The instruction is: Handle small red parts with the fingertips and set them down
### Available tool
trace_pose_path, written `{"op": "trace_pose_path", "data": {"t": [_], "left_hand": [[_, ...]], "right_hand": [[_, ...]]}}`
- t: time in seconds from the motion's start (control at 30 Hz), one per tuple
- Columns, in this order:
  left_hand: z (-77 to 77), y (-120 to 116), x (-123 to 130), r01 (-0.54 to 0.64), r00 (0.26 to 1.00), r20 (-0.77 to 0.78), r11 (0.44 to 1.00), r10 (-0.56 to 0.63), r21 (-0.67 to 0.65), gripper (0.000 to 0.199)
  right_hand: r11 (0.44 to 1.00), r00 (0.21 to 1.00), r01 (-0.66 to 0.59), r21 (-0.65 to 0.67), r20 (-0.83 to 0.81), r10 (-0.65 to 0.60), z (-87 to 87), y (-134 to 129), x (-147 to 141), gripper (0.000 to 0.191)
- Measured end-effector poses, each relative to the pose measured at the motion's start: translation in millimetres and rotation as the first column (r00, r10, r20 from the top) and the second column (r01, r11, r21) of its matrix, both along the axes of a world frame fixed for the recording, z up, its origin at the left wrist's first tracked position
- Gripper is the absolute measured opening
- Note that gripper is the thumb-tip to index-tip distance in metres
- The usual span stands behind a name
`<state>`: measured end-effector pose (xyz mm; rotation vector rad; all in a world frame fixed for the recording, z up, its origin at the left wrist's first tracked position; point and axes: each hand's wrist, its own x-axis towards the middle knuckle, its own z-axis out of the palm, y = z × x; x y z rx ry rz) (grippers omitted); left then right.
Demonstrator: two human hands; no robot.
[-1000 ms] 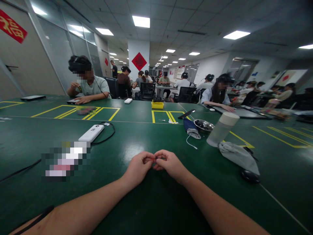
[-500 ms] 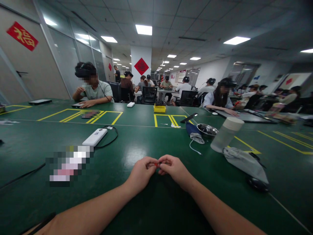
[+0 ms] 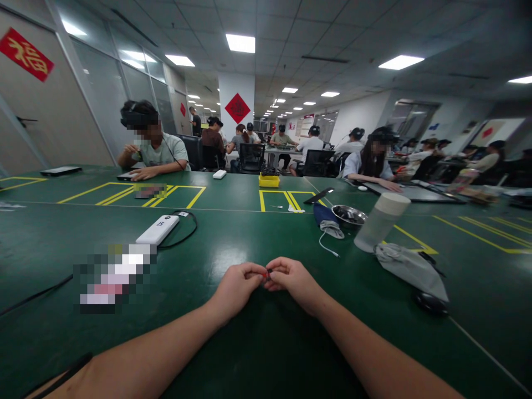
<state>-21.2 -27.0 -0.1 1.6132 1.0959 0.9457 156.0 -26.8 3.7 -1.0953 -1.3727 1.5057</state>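
Note:
My left hand (image 3: pixel 238 288) is closed in a pinch on a small red piece (image 3: pixel 265 275), which shows between the fingertips. Opposite it, my right hand (image 3: pixel 292 280) pinches a small dark piece (image 3: pixel 269 271) with thumb and fingers. The two pieces meet or nearly meet; whether they are joined cannot be made out, as fingertips cover most of them. Both hands are held together over the green tabletop (image 3: pixel 233 354), in front of me.
Left of my hands lie a white power bank (image 3: pixel 158 230) with a black cable and a blurred-out item (image 3: pixel 118 274). To the right are a metal bowl (image 3: pixel 349 215), a frosted bottle (image 3: pixel 382 221), a grey pouch (image 3: pixel 409 266) and a black mouse (image 3: pixel 431 302). Co-workers sit across the table.
The whole view has shifted slightly, so things appear a little further left and up. Both hands keep their pinch on the small pieces.

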Motion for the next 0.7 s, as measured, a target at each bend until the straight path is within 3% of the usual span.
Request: {"op": "trace_pose_path", "data": {"t": [0.17, 0.37, 0.7], "left_hand": [[6.6, -3.2, 1.8, 0.017, 0.998, 0.053, 0.999, -0.016, -0.028, 0.020], [2.4, -2.5, 2.8, 0.016, 0.996, 0.087, 0.999, -0.011, -0.051, 0.019], [5.6, -2.9, 0.7, -0.088, 0.994, 0.059, 0.995, 0.091, -0.053, 0.017]], "right_hand": [[1.000, 0.999, 0.014, -0.023, -0.033, -0.015, 0.8, 0.6, 0.3, 0.019], [1.000, 0.998, 0.006, -0.028, -0.055, -0.008, -0.5, 1.7, 1.4, 0.021], [0.998, 0.989, -0.026, -0.052, -0.144, 0.018, 2.1, -0.7, 3.0, 0.030]]}}
